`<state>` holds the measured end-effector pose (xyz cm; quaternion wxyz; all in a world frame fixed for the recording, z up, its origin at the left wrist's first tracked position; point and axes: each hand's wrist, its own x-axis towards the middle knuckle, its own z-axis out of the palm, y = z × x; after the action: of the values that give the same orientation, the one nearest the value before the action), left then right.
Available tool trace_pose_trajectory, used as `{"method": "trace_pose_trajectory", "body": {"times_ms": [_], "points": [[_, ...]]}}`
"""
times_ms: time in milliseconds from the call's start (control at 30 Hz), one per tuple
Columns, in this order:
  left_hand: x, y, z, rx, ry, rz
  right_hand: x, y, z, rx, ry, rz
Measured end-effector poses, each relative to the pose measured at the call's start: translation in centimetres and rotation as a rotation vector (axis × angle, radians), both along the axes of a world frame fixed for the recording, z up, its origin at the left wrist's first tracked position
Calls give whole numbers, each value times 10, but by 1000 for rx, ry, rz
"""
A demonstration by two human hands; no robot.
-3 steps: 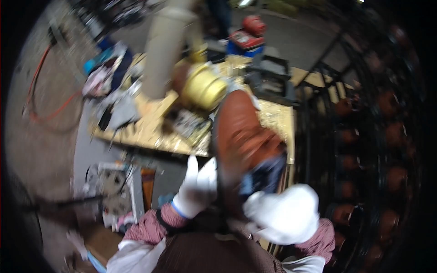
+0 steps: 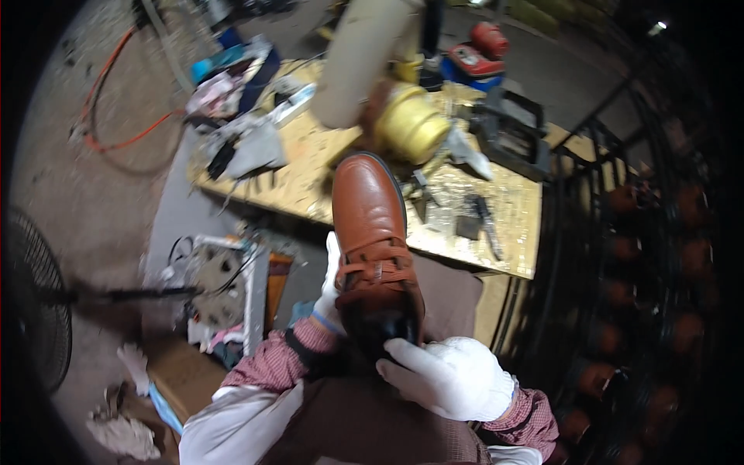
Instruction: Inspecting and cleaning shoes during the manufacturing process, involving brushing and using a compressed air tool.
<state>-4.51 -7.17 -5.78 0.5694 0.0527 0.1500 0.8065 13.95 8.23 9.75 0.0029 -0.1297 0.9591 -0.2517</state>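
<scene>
A brown leather lace-up shoe (image 2: 370, 203) is held up before me, its toe pointing away and its laces and upper facing me. My left hand (image 2: 328, 301), in a white glove, is closed on the shoe's left side; the shoe hides most of its fingers. At the heel end, my right hand (image 2: 456, 380), also in a white glove, has its thumb and fingers closed at the rim of the dark shoe opening. The sole is mostly out of sight, with only a dark edge showing along the right of the toe.
Beyond the shoe stands a worktable (image 2: 302, 186) bearing a yellow roll (image 2: 411, 124), cloths, a black tray (image 2: 511, 132) and small tools. A pale thick pipe (image 2: 360, 66) comes down over it. On the right is a dark rack holding brown shoes (image 2: 597, 378); a fan (image 2: 35, 302) stands at left.
The shoe has turned from its side to show its laced upper, and my right hand's fingers now lie at its opening. The whole view has shifted, bringing the fan more into sight.
</scene>
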Motion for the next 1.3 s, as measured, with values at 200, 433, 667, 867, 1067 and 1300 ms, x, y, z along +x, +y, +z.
{"method": "trace_pose_trajectory", "body": {"times_ms": [200, 433, 667, 867, 1067, 1300], "points": [[-47, -64, -215, -60, -347, 199, 40, 4, -32, -125, 331, -421], [-70, -11, -48, 490, -29, 313, 88, -13, -60, -79, 60, -690], [-55, -15, -22, 160, 28, 516, 83, -11, -73, -103, -43, -716], [-43, -30, 32, 310, 167, 475, 75, -7, -82, -116, 110, -650], [-54, -44, 41, -293, 8, 412, 64, -12, -87, -118, 53, -584], [-61, -7, 61, -653, 392, 677, 73, -15, -92, -76, 35, -613]]}}
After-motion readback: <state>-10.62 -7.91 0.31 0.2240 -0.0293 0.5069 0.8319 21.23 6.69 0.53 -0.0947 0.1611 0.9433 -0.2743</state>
